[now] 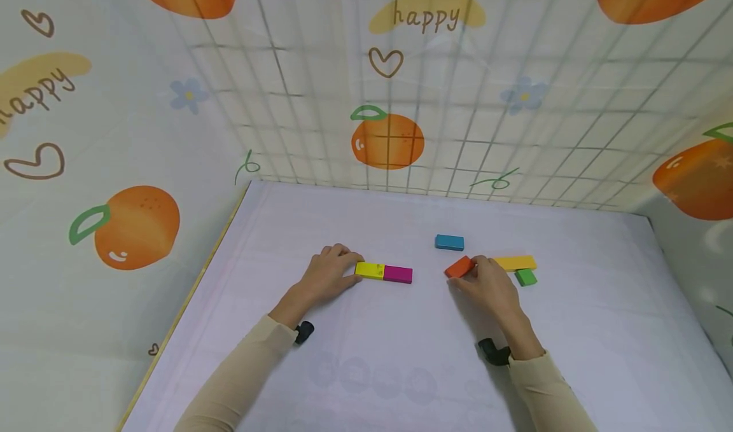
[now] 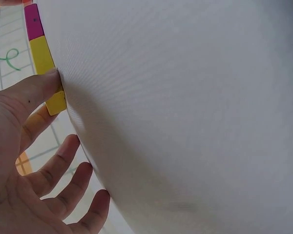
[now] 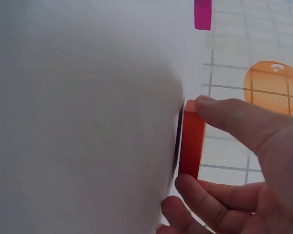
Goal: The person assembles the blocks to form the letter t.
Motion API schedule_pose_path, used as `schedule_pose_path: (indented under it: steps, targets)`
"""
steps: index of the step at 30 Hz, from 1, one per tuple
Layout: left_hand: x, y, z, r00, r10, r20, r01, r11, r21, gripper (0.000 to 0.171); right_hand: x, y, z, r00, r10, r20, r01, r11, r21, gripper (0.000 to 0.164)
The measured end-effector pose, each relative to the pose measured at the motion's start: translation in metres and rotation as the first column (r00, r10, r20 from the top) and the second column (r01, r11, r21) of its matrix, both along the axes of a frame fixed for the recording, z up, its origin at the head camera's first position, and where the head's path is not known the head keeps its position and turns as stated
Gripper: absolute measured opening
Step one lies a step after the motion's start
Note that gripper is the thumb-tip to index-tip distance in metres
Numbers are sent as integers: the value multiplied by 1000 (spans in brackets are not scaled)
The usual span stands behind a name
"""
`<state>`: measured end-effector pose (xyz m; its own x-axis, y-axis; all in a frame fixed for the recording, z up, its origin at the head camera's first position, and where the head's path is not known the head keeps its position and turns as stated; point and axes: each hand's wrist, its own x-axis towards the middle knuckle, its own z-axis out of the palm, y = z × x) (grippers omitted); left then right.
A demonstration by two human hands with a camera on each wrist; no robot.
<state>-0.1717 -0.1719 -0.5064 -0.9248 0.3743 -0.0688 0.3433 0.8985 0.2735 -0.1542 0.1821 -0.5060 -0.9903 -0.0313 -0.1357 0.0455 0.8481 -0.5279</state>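
We find the red block (image 1: 459, 267) lying aslant, apart and right of the magenta block (image 1: 397, 274), pinched by the right hand (image 1: 494, 290); the left hand (image 1: 328, 274) pinches the adjoining yellow block (image 1: 369, 270).

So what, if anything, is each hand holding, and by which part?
The left hand pinches the yellow block near its end away from the magenta block; the right hand holds the orange-red block by its two ends.
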Motion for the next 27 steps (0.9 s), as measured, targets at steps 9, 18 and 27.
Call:
schedule_pose_path:
  steps: [9,18,27]
  targets:
    - [0,-1,-2,1000,-2,1,2,1000,15,41,-2,-4,-2,997,41,-72,-43,999,-28,61]
    - [0,-1,-1,1000,2,4,-2,1000,17,42,-7,-9,1,994,69,-82,-73,996,-54,66]
    - [-1,-1,-2,1000,0,8,-1,1000,20,41,-13,-18,6,992,95,-83,-100,994,-52,58]
